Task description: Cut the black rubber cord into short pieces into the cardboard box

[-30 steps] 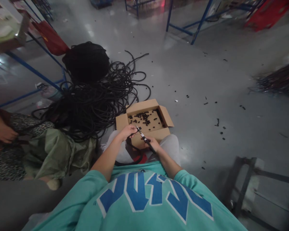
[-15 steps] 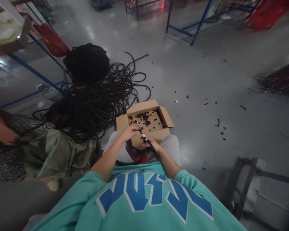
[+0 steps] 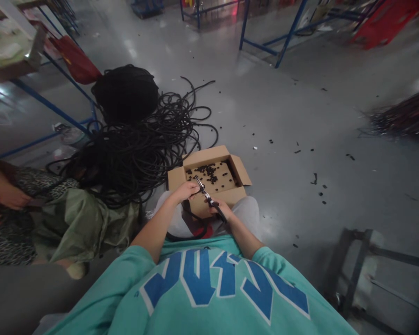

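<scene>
My right hand (image 3: 221,210) is closed around the dark handles of a pair of scissors (image 3: 206,194), whose metal blades point up and left over the near side of an open cardboard box (image 3: 216,199). Close to the blades, my left hand (image 3: 186,191) pinches a black cord (image 3: 194,215); its tip at the fingers is small and partly hidden. The cord hangs below that hand and curves across my lap. Inside the box lie several short black cut pieces (image 3: 211,174), mostly bunched toward the back. The box rests between my knees with its flaps folded out.
A tangled heap of black cord (image 3: 139,149) lies left of the box, with a large black bundle (image 3: 125,93) behind it. At far left, a co-worker's hand (image 3: 14,197) shows. A metal frame (image 3: 365,260) stands at right. Black scraps (image 3: 314,178) dot the floor.
My left hand has shifted slightly left, and the scissors' tips have moved a little left too. The box and the cord heap are where they were.
</scene>
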`<state>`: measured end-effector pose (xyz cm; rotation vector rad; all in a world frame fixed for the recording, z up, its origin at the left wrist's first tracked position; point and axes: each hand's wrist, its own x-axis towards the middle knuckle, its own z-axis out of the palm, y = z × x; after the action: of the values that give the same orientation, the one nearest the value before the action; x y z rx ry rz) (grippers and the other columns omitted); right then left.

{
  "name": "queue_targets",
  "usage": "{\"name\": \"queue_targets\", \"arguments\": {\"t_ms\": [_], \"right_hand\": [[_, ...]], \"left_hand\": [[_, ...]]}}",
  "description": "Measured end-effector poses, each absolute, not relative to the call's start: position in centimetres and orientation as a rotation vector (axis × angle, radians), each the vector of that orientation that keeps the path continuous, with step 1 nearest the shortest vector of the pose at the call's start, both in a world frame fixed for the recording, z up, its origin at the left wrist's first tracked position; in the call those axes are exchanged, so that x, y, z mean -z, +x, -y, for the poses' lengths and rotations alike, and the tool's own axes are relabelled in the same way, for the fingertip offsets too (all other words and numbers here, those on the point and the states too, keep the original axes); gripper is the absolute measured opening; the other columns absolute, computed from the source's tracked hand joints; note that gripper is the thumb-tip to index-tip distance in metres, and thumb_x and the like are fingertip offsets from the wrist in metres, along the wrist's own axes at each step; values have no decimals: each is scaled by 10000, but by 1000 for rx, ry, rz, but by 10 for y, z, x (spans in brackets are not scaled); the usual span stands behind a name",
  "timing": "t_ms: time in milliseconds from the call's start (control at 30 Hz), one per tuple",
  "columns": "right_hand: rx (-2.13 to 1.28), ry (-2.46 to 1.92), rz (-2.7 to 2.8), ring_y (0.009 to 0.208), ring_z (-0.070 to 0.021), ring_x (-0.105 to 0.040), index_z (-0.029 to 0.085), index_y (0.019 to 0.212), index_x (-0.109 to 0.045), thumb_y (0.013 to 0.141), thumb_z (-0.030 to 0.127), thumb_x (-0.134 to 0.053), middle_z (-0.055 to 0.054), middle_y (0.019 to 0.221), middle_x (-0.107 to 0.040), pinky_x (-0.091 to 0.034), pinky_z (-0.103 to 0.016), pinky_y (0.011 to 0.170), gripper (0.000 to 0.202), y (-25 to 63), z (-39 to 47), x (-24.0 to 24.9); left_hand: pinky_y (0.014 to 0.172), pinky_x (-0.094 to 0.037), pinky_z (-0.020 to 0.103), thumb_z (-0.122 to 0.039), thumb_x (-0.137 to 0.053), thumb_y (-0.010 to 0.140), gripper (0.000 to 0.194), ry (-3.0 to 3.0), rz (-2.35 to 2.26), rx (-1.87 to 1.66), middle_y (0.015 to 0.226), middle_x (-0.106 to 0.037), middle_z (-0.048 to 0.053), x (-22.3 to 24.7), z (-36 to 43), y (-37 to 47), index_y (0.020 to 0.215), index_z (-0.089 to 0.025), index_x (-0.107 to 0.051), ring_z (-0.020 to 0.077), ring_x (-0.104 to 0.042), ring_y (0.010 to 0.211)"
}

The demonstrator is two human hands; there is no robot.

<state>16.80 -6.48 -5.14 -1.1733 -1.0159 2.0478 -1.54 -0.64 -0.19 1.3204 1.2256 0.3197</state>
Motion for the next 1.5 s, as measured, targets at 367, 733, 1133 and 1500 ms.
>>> {"name": "queue_targets", "arguments": {"t_ms": [367, 733, 1133, 1500], "right_hand": [[-1966, -1316, 997, 334, -62, -368, 126, 957, -587, 465, 203, -601, 109, 383, -401, -264, -199, 378, 497, 164, 64, 56], [-2033, -1181, 967, 526, -79, -462, 181, 1067, -537, 459, 149, -596, 56, 601, -537, -328, -204, 509, 612, 169, 59, 64], [-1976, -1150, 1201, 638, -101, -441, 201, 1099, -545, 500, 164, -601, 31, 709, -522, -319, -224, 595, 602, 171, 63, 64], [-2037, -1126, 1157, 613, -92, -439, 195, 1055, -548, 472, 149, -606, 50, 673, -498, -314, -217, 581, 588, 170, 62, 59]], "left_hand": [[379, -182, 189, -437, -521, 735, 341, 1254, -1347, -363, 329, -362, -65, 0, 4, -14, 581, -133, -505, 45, -304, 305], [473, -349, 196, -129, -615, 620, 168, 972, -1397, -651, 503, -517, -44, 4, -1, -18, 762, -102, -530, 60, -464, 432], [365, -282, 170, -191, -622, 670, 154, 983, -1390, -518, 483, -546, -41, -4, 9, -10, 721, -123, -493, 39, -425, 332], [346, -239, 176, -187, -592, 675, 123, 1068, -1354, -447, 497, -548, -27, -7, 16, 1, 652, -113, -496, 34, -411, 319]]}}
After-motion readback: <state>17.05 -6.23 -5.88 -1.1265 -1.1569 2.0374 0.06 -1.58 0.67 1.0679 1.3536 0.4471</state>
